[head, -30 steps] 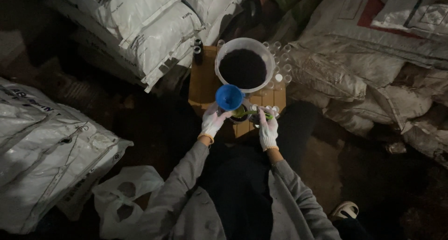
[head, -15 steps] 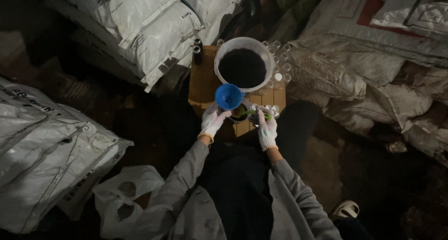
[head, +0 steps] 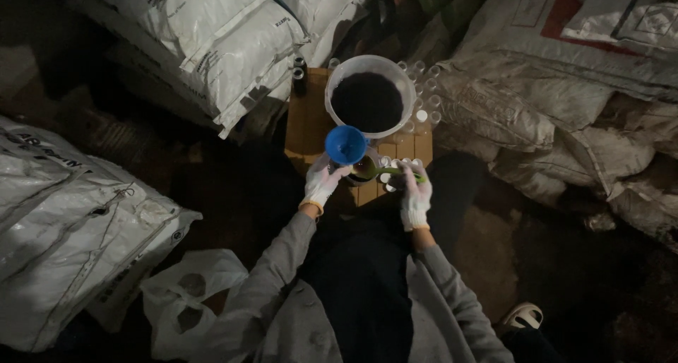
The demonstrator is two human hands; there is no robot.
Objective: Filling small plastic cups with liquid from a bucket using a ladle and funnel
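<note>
My left hand (head: 321,181), in a white glove, holds a small container under a blue funnel (head: 346,145). Just to its right, my right hand (head: 414,191), also gloved, grips a green spoon (head: 381,169) whose bowl lies beside the funnel. Both hands work at the near edge of a cardboard box (head: 309,123). A white bucket (head: 369,97) of dark powder stands on the box just beyond the funnel. Several small clear bottles (head: 426,102) stand to the bucket's right.
White woven sacks (head: 212,38) are piled at the back left, another sack (head: 63,222) lies at the left, and crumpled sacks (head: 558,102) fill the right. A plastic bag (head: 187,296) lies by my left elbow. My sandalled foot (head: 521,316) shows at lower right.
My right hand has shifted slightly right and turned, tilting the green spoon. The left hand and the funnel have stayed put.
</note>
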